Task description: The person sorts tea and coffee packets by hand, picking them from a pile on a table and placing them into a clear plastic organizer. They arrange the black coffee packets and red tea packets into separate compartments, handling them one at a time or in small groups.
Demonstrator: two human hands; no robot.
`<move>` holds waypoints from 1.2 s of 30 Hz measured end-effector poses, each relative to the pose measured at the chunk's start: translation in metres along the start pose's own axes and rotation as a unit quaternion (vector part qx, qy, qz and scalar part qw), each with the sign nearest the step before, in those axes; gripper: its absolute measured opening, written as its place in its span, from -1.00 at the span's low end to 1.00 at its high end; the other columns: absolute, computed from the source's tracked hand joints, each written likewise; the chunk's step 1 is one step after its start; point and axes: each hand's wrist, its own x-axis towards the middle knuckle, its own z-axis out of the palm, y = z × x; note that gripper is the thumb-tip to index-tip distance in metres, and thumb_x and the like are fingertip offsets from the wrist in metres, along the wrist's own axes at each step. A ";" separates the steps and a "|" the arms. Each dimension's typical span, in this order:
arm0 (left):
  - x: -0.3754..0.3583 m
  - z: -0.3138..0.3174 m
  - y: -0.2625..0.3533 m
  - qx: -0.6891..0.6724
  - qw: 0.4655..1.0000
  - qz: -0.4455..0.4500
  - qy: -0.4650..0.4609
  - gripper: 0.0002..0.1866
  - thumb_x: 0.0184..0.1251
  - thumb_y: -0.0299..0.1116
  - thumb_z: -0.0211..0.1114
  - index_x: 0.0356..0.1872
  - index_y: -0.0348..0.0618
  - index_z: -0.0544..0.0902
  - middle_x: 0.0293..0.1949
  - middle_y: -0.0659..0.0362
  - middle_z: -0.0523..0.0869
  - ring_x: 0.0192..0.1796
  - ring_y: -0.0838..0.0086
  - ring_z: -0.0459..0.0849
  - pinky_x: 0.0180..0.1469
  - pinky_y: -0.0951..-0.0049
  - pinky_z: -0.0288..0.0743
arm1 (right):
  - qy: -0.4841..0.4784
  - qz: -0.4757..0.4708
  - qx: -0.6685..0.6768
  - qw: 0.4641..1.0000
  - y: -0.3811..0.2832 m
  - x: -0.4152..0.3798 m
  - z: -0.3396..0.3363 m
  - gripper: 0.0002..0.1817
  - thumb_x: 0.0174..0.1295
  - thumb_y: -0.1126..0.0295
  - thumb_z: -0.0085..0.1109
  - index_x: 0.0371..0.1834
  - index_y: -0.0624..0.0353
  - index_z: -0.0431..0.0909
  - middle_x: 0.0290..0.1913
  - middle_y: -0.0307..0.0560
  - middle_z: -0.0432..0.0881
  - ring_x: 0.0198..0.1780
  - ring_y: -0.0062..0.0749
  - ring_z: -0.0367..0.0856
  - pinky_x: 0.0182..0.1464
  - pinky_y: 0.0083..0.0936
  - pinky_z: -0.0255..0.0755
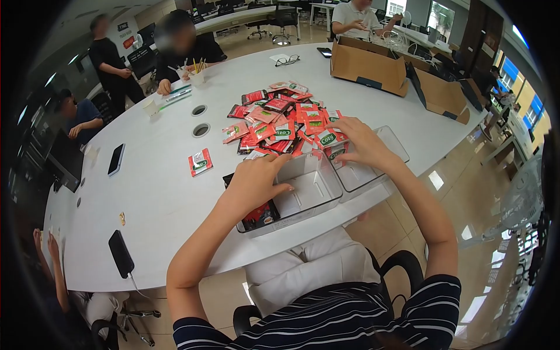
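A heap of red and pink Cozy tea sachets [283,133] lies on the table in front of me. Over the left clear plastic box [309,201] is my left hand [254,184], thumb and fingers apart, fingertips near the heap's front edge. Dark sachets [261,217] stand in that box's left part, partly hidden by my wrist. My right hand [366,144] is spread at the heap's right side, fingers over the sachets and thumb near a red sachet [336,153] by the right clear box [364,175].
One sachet [200,162] lies apart on the white table [157,204]. Two phones [116,160] are on the left, one plugged into a cable. Open cardboard boxes [367,64], glasses [287,60] and a cup of pencils [198,76] stand farther back. Several people are around the table.
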 end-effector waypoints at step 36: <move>0.098 0.025 -0.121 -0.222 0.971 -0.019 0.082 -0.65 0.11 -0.33 0.43 -0.07 -0.19 0.66 -0.11 0.08 0.67 0.01 0.27 0.62 0.05 0.32 0.49 | 0.266 0.248 0.365 0.857 0.058 -0.122 0.024 -0.17 0.31 -0.23 -0.03 0.45 0.20 0.22 0.31 0.18 0.45 0.30 -0.07 0.44 0.32 -0.19 0.25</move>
